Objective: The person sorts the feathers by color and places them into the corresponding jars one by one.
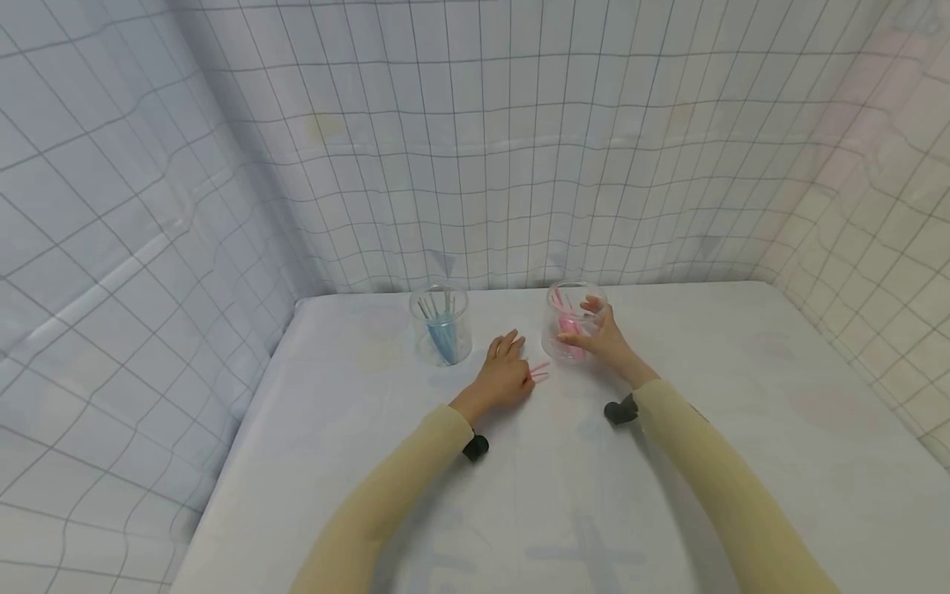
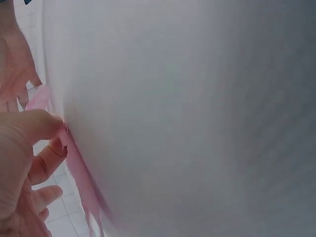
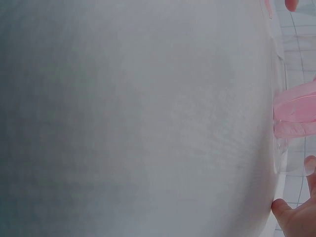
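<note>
In the head view my left hand [image 1: 506, 379] lies low over the cloth between two clear jars. It pinches a slim, flat pink piece [image 2: 81, 173] between thumb and finger; two thin pink prongs show beside the hand. My right hand [image 1: 604, 340] holds the right-hand clear jar [image 1: 551, 334] from its right side, thumb at the front and fingers toward the back. Several pink pieces [image 1: 570, 332] stand in that jar, their wide ends [image 3: 298, 109] down. The left jar [image 1: 421, 338] holds several blue pieces [image 1: 443, 334] with thin greyish upper ends.
A white cloth [image 1: 356, 445] covers the table. White curtains with a dark grid [image 1: 512, 165] hang behind it and at both sides, close behind the jars. Black wrist mounts [image 1: 622, 410] sit under both cream sleeves [image 1: 705, 462].
</note>
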`<state>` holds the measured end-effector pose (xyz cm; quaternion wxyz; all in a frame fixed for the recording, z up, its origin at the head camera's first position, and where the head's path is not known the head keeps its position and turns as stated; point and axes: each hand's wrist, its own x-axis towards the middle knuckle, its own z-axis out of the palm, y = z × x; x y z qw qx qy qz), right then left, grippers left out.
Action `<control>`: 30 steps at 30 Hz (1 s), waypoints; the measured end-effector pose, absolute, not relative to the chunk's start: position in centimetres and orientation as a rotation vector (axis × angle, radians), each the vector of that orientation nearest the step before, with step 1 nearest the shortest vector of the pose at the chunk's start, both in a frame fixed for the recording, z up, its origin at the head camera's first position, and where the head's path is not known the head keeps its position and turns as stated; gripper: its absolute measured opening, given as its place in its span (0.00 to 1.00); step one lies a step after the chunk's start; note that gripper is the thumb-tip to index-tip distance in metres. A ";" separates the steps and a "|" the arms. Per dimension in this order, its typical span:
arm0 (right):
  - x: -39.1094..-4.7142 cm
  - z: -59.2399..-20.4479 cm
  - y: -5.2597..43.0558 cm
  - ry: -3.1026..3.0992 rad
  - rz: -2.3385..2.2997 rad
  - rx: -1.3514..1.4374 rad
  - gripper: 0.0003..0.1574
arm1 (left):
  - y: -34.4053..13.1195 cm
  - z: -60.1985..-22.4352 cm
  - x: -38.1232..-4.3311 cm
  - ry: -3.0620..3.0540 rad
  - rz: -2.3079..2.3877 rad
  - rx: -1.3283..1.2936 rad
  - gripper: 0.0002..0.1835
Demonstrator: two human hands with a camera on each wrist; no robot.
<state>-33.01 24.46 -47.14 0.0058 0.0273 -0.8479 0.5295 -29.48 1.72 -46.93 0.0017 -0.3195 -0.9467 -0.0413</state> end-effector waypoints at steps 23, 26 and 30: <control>-32.8 -47.1 24.5 -2.588 1.730 0.126 0.60 | 3.9 -41.8 -33.5 -2.356 -1.742 -0.672 0.15; -32.7 -47.1 24.5 -2.580 1.739 0.127 0.59 | 5.3 -40.4 -33.9 -2.258 -1.857 -0.635 0.15; -32.8 -47.1 24.4 -2.569 1.746 0.141 0.58 | 7.2 -39.1 -34.5 -2.128 -1.985 -0.544 0.15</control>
